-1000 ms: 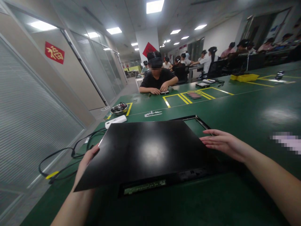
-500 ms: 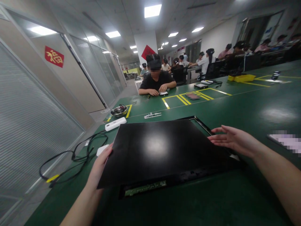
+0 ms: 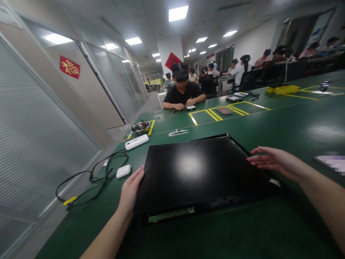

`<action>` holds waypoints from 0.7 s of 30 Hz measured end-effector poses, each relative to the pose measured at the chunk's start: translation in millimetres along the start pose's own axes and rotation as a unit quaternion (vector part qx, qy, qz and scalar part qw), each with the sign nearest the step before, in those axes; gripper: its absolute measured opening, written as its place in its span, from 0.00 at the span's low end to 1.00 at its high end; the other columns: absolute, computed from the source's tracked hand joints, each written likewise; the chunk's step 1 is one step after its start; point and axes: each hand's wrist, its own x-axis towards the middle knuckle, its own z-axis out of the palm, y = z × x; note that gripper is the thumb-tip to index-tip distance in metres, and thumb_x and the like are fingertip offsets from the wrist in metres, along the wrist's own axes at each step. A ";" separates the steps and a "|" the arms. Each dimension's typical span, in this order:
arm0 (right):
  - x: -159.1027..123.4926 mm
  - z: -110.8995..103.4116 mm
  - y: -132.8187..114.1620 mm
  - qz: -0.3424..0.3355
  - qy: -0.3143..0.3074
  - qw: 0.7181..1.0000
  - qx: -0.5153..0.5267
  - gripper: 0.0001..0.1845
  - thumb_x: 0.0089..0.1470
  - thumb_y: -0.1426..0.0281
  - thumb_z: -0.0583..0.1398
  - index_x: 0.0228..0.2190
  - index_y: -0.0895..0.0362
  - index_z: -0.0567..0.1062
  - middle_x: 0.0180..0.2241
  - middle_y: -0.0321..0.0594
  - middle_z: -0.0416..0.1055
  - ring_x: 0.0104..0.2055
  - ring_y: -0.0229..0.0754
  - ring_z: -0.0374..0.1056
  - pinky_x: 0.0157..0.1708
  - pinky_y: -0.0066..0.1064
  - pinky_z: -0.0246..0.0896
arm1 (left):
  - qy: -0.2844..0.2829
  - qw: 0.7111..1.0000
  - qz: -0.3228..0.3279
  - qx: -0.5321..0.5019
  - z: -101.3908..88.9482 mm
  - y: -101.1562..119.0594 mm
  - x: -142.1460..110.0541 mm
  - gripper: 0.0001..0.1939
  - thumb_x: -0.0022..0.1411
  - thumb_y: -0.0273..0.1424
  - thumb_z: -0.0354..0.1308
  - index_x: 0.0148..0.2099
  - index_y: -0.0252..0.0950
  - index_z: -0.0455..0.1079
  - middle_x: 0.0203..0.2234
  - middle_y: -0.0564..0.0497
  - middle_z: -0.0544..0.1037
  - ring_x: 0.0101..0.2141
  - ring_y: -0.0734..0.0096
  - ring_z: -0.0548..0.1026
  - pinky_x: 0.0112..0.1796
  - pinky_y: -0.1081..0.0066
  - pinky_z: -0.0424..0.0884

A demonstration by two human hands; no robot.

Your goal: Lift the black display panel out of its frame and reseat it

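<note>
A large flat black panel [image 3: 199, 172] lies almost level over a black frame [image 3: 237, 144] on the green table [image 3: 283, 129]. At the panel's near edge a green circuit strip [image 3: 172, 215] shows. My left hand [image 3: 130, 189] grips the panel's left edge, fingers curled against it. Out at the panel's right edge, my right hand [image 3: 277, 162] has its fingers stretched and apart, touching or just above the edge.
Left of the panel lie a small white box [image 3: 123, 171], a long white device [image 3: 136, 141], black cables [image 3: 91, 180] and a metal bowl [image 3: 140, 126]. A person sits across the table with hands on a phone. Yellow tape marks and a yellow tray [image 3: 283, 89] lie further right.
The panel has slid to the right and settled lower onto the frame, uncovering the small white box. Both my hands moved right with it.
</note>
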 end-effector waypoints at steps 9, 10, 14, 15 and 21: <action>1.1 6.0 -1.6 -0.032 0.045 0.998 -0.031 0.12 0.54 0.58 0.57 0.32 0.52 0.73 0.39 0.51 0.81 0.42 0.51 0.77 0.45 0.43 0.72 | -0.015 0.999 -0.024 -0.020 9.8 -5.4 -2.6 0.13 0.63 0.20 0.60 0.49 0.30 0.79 0.30 0.45 0.86 0.28 0.65 0.83 0.34 0.71 0.80; 1.4 6.7 -1.6 -0.035 0.049 0.998 -0.031 0.12 0.53 0.58 0.57 0.32 0.52 0.73 0.39 0.51 0.80 0.41 0.51 0.77 0.44 0.42 0.72 | -0.013 1.000 -0.023 -0.013 10.6 -4.3 -3.4 0.13 0.62 0.20 0.60 0.48 0.30 0.80 0.30 0.45 0.86 0.28 0.65 0.84 0.35 0.70 0.80; 3.7 9.6 0.6 -0.052 0.070 0.995 -0.046 0.10 0.51 0.59 0.59 0.30 0.53 0.74 0.38 0.51 0.80 0.40 0.49 0.76 0.40 0.39 0.72 | -0.006 1.000 -0.011 0.017 11.9 -2.2 -3.0 0.12 0.60 0.19 0.63 0.46 0.31 0.81 0.32 0.44 0.86 0.32 0.63 0.84 0.39 0.69 0.80; 4.2 10.2 1.3 -0.059 0.074 0.994 -0.055 0.10 0.51 0.59 0.59 0.29 0.52 0.74 0.38 0.50 0.80 0.40 0.49 0.76 0.39 0.38 0.72 | -0.004 1.000 -0.005 0.024 12.1 -2.5 -2.2 0.11 0.60 0.19 0.63 0.44 0.31 0.81 0.33 0.44 0.86 0.33 0.62 0.84 0.40 0.69 0.80; 6.7 10.6 3.0 -0.090 0.069 0.988 -0.109 0.09 0.48 0.61 0.60 0.29 0.52 0.75 0.36 0.47 0.79 0.38 0.47 0.74 0.37 0.37 0.71 | -0.022 0.998 0.036 0.052 13.5 -6.7 9.2 0.09 0.60 0.22 0.63 0.40 0.34 0.83 0.37 0.44 0.86 0.41 0.58 0.84 0.45 0.65 0.78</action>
